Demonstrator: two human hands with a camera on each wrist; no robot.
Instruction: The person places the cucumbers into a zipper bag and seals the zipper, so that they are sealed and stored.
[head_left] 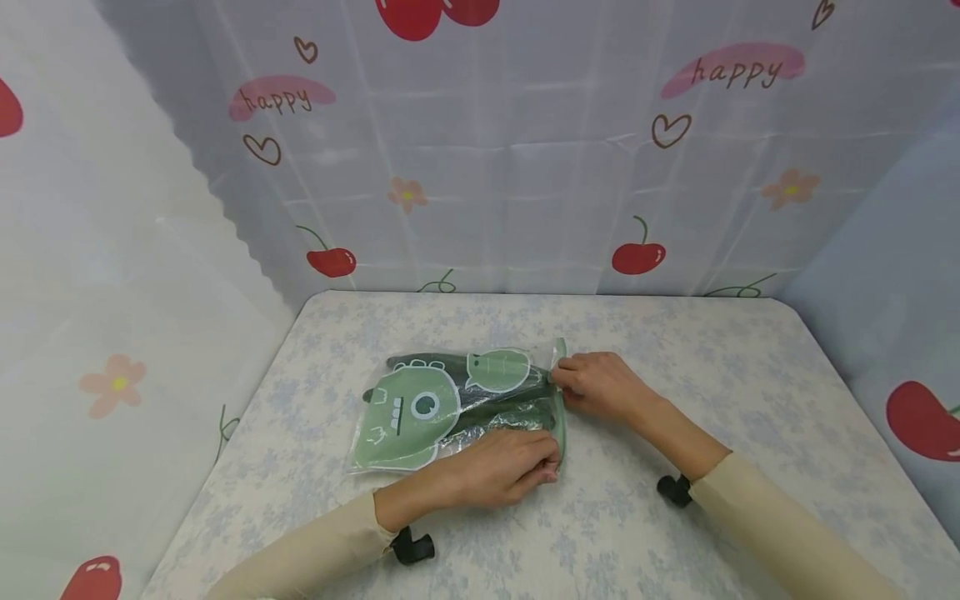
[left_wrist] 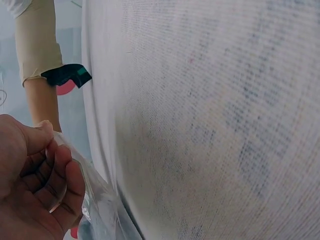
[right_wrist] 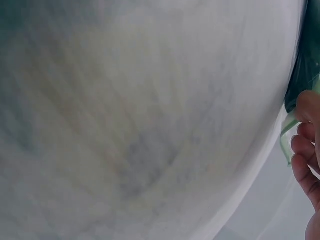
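A clear plastic zip bag (head_left: 408, 412) printed with a green one-eyed monster lies flat on the table, its green-edged end to the right. Something dark green (head_left: 495, 410) shows through the plastic; its kind cannot be made out. My left hand (head_left: 498, 468) pinches the near part of that green edge, and my right hand (head_left: 600, 385) pinches it farther back. In the left wrist view, clear plastic (left_wrist: 102, 212) runs from between the thumb and fingers (left_wrist: 72, 185). At the right border of the right wrist view, the right hand (right_wrist: 309, 145) grips the green rim (right_wrist: 285, 142).
Under the bag is a table (head_left: 645, 533) with a pale blue mottled cover. A curtain (head_left: 525, 175) with cherries and hearts hangs behind it and along both sides. Black mounts (head_left: 412, 546) sit at both wrists by the beige sleeves (head_left: 322, 542).
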